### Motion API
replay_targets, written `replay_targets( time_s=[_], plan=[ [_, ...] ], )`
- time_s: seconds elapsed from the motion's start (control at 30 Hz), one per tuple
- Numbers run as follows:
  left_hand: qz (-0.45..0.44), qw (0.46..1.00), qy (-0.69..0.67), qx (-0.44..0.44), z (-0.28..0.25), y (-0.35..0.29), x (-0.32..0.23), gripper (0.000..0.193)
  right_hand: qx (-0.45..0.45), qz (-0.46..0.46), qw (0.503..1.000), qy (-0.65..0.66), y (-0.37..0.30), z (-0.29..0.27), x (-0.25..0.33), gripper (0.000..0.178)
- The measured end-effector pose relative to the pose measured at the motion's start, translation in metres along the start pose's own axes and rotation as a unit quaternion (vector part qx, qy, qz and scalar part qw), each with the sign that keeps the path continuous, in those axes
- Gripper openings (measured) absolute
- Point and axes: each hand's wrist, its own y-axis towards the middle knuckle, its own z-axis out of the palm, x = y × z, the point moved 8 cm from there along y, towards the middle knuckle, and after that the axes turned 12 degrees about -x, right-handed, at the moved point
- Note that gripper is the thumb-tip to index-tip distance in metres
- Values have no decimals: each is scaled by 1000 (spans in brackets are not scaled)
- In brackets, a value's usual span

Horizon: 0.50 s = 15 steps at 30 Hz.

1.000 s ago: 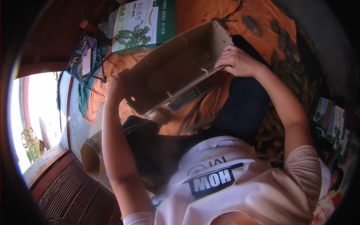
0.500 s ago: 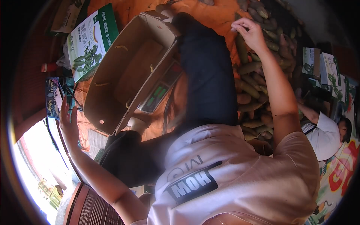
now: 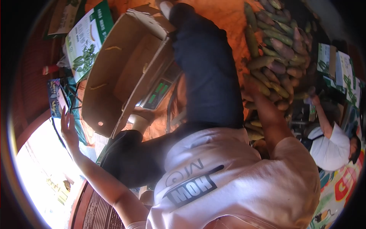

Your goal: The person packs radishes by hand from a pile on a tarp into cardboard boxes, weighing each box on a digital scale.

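My left hand (image 3: 68, 129) is raised at the left with its fingers stretched out and nothing held. Its fingertips are close to a dark patterned bag (image 3: 54, 89) with a pale flat item (image 3: 62, 100) on it; whether they touch, I cannot tell. My right hand (image 3: 251, 86) reaches down at the edge of a heap of long green and pinkish radishes (image 3: 280, 49). Shadow hides its fingers. Between my left hand and my leg is an open cardboard box (image 3: 126, 72), with a few yellowish strips inside. Beside it shows a scale (image 3: 156, 97) with a green lit display.
A printed white and green carton (image 3: 85, 45) stands behind the box. An orange sheet (image 3: 232, 11) covers the floor. At the right, a person in a white shirt (image 3: 331, 147) is near more printed cartons (image 3: 345, 72). A brown slatted wooden piece (image 3: 101, 210) is at lower left.
My right hand has come down from raised in the air to the radish heap. My left hand stays raised, slightly lower. The person at the right has lifted an arm toward the heap.
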Motion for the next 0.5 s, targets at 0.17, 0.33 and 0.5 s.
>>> replay_targets(
  time_s=[0.17, 0.33, 0.5],
  plan=[
    [16, 1000, 11, -19, 19, 4, 3, 45, 116, 0, 980, -162, -24, 85, -25, 73],
    [40, 999, 2, -19, 10, -8, -9, 45, 58, -110, 966, -228, -24, 94, -14, 48],
    [62, 996, -33, -49, 15, 1, -13, 39, -22, -59, 988, -144, 0, 71, -35, 56]
  ],
)
